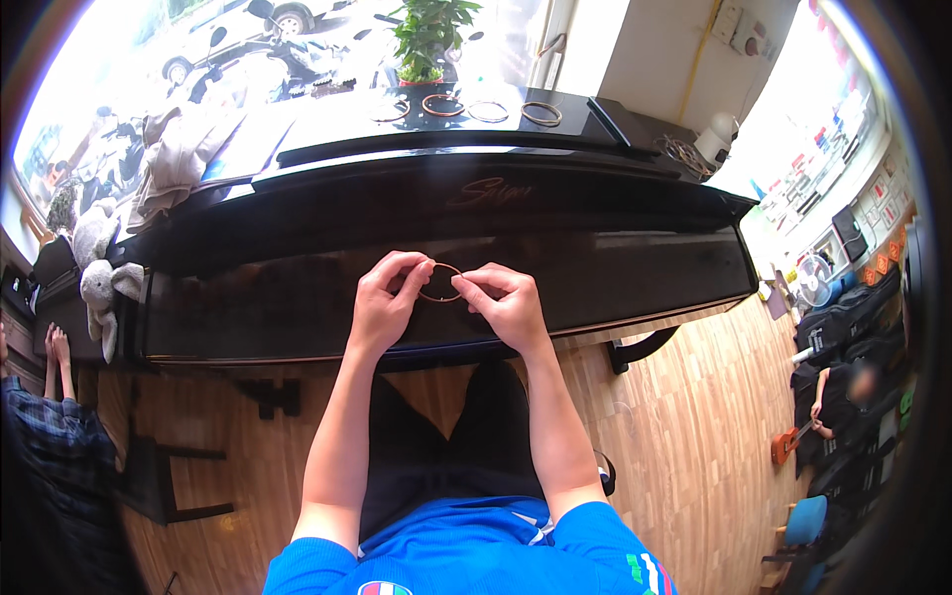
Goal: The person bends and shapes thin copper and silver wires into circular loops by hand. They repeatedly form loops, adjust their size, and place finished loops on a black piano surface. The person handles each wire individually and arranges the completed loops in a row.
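Both hands share one thin copper-coloured ring, held up in front of the black piano: the left hand pinches it at about nine o'clock, the right hand at about three. The step in hand looks like steadying or handling this ring. Any next move calls for even, light fingertip pressure. Four similar rings rest on the piano top, between eleven and one o'clock from it.

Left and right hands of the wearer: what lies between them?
The head view shows a thin copper-coloured ring between the left hand and right hand, with fingers of both on it.
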Action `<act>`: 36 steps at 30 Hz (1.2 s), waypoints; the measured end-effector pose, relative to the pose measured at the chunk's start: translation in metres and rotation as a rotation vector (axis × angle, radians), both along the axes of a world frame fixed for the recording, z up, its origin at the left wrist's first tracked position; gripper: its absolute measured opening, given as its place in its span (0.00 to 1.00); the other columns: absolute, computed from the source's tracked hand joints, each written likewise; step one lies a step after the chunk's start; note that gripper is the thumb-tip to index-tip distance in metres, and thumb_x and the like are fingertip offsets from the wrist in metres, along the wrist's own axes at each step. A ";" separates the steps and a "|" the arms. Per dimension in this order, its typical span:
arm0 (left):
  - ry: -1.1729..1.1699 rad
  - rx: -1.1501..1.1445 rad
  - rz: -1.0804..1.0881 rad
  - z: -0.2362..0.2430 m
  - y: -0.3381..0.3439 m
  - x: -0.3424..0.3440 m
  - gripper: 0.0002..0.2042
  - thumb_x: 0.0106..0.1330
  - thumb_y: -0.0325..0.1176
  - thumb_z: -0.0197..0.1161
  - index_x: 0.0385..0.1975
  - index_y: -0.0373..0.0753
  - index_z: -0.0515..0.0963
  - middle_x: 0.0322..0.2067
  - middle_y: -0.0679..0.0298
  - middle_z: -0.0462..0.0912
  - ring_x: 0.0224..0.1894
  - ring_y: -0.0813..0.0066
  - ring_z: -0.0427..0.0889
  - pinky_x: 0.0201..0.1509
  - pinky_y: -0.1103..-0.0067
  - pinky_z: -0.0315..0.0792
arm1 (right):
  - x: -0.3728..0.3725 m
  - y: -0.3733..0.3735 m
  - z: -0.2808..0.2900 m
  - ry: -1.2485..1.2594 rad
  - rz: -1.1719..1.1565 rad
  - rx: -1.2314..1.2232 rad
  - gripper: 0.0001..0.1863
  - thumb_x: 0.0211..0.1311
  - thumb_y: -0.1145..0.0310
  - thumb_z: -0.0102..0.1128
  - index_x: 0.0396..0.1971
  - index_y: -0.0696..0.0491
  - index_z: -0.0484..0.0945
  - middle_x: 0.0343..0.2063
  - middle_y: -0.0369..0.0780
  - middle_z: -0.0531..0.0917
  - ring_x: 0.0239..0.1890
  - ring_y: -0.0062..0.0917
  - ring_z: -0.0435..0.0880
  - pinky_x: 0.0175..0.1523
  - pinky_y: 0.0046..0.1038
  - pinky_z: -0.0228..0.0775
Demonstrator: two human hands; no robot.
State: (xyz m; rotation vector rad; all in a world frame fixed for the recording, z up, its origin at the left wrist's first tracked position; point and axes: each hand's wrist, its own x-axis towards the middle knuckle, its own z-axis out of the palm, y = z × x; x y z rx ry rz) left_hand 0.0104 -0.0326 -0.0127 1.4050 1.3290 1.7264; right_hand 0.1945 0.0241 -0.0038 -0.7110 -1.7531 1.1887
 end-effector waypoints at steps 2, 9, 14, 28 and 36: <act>0.040 -0.008 0.022 0.000 0.001 0.000 0.07 0.70 0.30 0.64 0.40 0.34 0.83 0.34 0.65 0.84 0.34 0.81 0.81 0.38 0.83 0.75 | -0.001 0.001 -0.003 0.031 -0.003 -0.025 0.06 0.62 0.72 0.69 0.35 0.59 0.87 0.28 0.35 0.84 0.25 0.14 0.81 0.30 0.18 0.72; 0.141 0.017 0.055 0.006 0.000 0.003 0.07 0.70 0.30 0.64 0.40 0.34 0.83 0.34 0.63 0.84 0.34 0.78 0.82 0.38 0.82 0.75 | -0.002 0.001 -0.003 0.042 -0.045 -0.072 0.07 0.64 0.69 0.68 0.36 0.57 0.87 0.21 0.33 0.84 0.21 0.13 0.79 0.28 0.17 0.70; 0.235 0.040 0.079 0.004 -0.001 0.005 0.07 0.70 0.29 0.64 0.41 0.35 0.84 0.35 0.62 0.84 0.34 0.76 0.82 0.38 0.81 0.76 | 0.001 -0.001 -0.003 0.095 -0.065 -0.137 0.07 0.64 0.68 0.68 0.34 0.57 0.87 0.21 0.33 0.83 0.20 0.11 0.76 0.26 0.14 0.67; 0.257 0.055 0.129 0.012 -0.004 0.007 0.04 0.63 0.28 0.70 0.36 0.37 0.85 0.35 0.63 0.84 0.34 0.75 0.83 0.36 0.81 0.76 | 0.002 0.004 -0.004 0.049 -0.049 -0.134 0.09 0.64 0.66 0.68 0.29 0.57 0.85 0.18 0.30 0.81 0.19 0.09 0.73 0.25 0.16 0.62; 0.333 -0.017 0.070 0.015 -0.006 0.006 0.05 0.67 0.29 0.66 0.37 0.35 0.84 0.34 0.63 0.84 0.35 0.75 0.82 0.40 0.79 0.75 | 0.004 0.006 -0.002 0.089 -0.037 -0.147 0.09 0.65 0.67 0.67 0.29 0.57 0.86 0.19 0.31 0.82 0.20 0.10 0.75 0.25 0.16 0.64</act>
